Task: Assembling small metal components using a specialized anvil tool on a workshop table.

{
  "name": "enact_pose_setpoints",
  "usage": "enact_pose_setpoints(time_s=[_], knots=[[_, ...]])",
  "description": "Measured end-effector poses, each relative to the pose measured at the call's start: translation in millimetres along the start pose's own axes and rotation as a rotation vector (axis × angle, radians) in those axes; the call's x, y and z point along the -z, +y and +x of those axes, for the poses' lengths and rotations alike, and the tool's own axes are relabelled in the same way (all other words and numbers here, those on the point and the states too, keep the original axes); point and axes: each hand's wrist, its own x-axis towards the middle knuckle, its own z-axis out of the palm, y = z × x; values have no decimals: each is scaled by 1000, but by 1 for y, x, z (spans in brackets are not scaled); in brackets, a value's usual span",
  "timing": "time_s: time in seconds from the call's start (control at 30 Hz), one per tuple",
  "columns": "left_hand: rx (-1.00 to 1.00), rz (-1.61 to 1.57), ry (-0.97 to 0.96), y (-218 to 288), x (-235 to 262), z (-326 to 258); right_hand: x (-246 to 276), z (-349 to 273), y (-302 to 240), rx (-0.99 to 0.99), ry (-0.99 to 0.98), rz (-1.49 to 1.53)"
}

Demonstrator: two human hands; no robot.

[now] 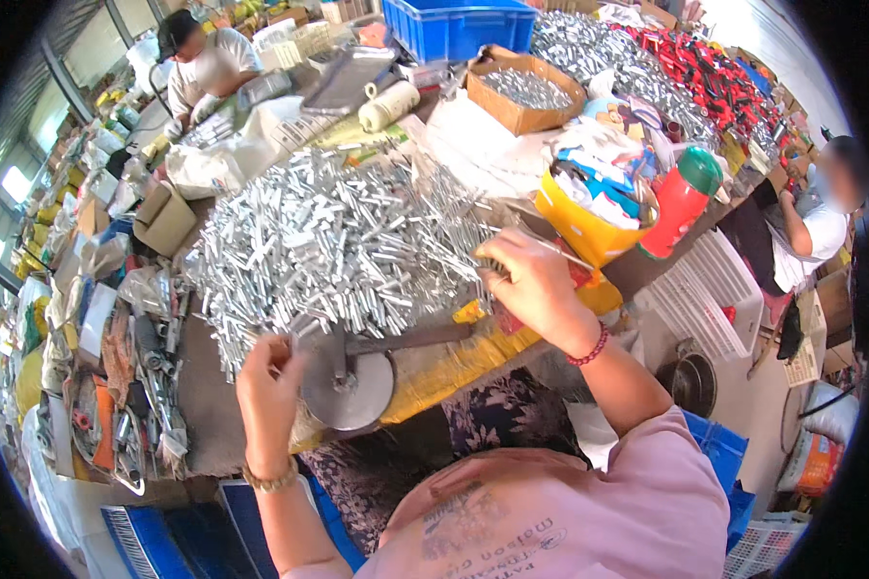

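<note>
At the near edge of the worktable (212,415), your left hand (268,381) is raised with its fingers curled together, pinching a small silver metal piece (294,333) just above a round grey metal disc (348,386). Your right hand (531,280) sits at the right flank of the large heap of silver metal tubes (328,241), fingers bunched and pinching a thin metal rod (560,251) that points toward the yellow tub (579,227). The tub holds mixed packets; a red flask with a green cap (686,198) stands just beside it. Beyond the heap you have a cardboard box of silver parts (526,92) and a blue crate (459,27). Two other persons sit at the far left and far right. Scattered tools (145,386) lie left of the disc.
</note>
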Motion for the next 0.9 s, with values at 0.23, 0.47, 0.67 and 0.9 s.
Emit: enact_pose_setpoints(time_s=[0.23,0.47,0.67,0.9], knots=[[-125,11,-142,10,0,-60,-38,11,0,47,-126,-164],[-343,83,-86,0,-4,-74,-37,4,10,-24,-156,-105],[-346,133,-47,5,-1,-72,-26,8,5,-62,-116,-68],[-340,112,-33,6,2,-74,-25,1,-69,-68,-262,394]])
